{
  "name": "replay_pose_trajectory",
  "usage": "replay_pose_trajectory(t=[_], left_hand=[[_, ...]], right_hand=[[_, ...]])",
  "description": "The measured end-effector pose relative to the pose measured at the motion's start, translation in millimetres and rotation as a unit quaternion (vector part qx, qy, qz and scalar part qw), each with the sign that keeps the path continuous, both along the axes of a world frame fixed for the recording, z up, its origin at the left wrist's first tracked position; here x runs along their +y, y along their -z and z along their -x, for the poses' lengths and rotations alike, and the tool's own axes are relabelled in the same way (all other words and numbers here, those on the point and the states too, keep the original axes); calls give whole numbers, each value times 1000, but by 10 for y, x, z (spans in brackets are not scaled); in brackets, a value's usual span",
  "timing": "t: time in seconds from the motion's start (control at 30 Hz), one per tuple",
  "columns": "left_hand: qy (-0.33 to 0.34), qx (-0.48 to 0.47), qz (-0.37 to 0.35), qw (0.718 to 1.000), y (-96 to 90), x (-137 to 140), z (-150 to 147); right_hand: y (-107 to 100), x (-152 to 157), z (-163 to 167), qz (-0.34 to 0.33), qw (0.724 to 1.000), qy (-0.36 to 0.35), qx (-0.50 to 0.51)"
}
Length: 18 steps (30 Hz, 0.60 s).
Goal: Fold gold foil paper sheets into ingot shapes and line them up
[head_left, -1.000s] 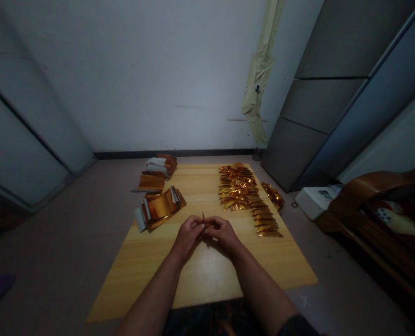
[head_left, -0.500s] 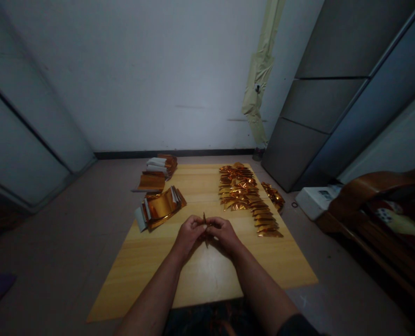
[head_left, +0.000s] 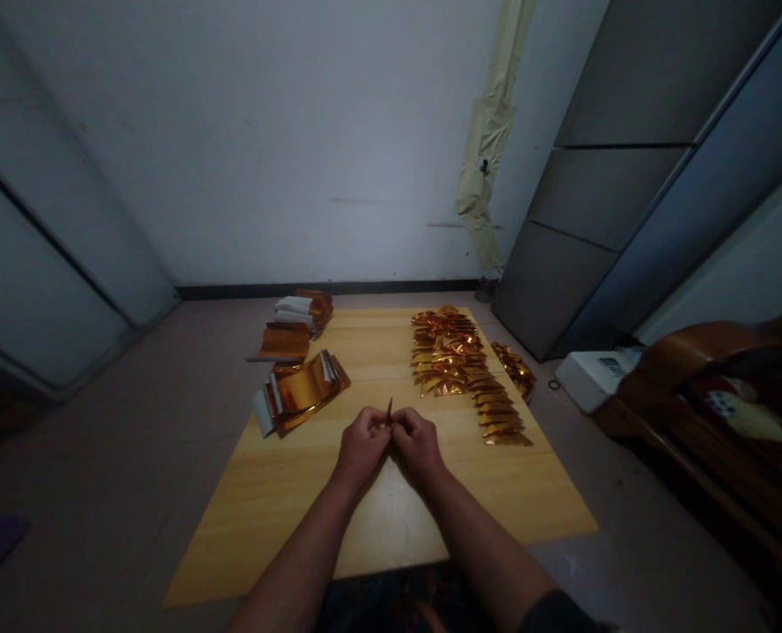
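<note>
**Left hand (head_left: 361, 447) and right hand (head_left: 420, 447) meet on one small folded piece (head_left: 389, 409)**

The pale wall (head_left: 285, 149) fills most of my far view, with a tall grey refrigerator-like cabinet (head_left: 602, 176) on its right. Below spreads the wooden tabletop (head_left: 391, 536), light in colour, and beyond its right side I see a dark carved wooden seat (head_left: 668, 369).

On the tabletop's right half I count several overlapping rows of folded foil pieces (head_left: 447, 352), shiny copper-gold. At its left edge sit two stacks of curved sheets, metallic on one face and pale on the other: the nearer stack (head_left: 304, 387) and the farther stack (head_left: 285, 341). A white box (head_left: 588, 380) is beside the seat, and a smaller foil heap (head_left: 515, 367) is just past the tabletop's right edge.

Both hands are over the middle of the tabletop, knuckles together, fingers curled and pinching. The small folded piece stands between the fingertips, its narrow tip pointing up and away from me; my view of the rest is blocked by the fingers.
</note>
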<state>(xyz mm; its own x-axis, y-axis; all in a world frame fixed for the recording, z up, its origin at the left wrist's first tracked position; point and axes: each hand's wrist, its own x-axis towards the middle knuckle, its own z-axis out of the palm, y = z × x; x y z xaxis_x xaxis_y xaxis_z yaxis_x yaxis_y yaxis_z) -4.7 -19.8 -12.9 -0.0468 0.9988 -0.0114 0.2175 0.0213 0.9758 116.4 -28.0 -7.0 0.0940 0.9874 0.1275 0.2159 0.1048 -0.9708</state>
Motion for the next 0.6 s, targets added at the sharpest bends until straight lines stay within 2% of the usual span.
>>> replay_pose_trajectory(t=[0.1,0.2,0.43,0.6], left_hand=[[0,77,-11,997,-36,-14,-18],[-1,114,-26,993,-40,-21,-45],[0,124,-22,992,-33,-13,-43],[7,112,19,993,-70,-4,-49]], right_hand=[[24,15,-10,-6,1000,15,3],[44,29,-18,-13,999,39,2],[97,60,-24,-4,998,66,16],[113,81,-34,3,996,83,25]])
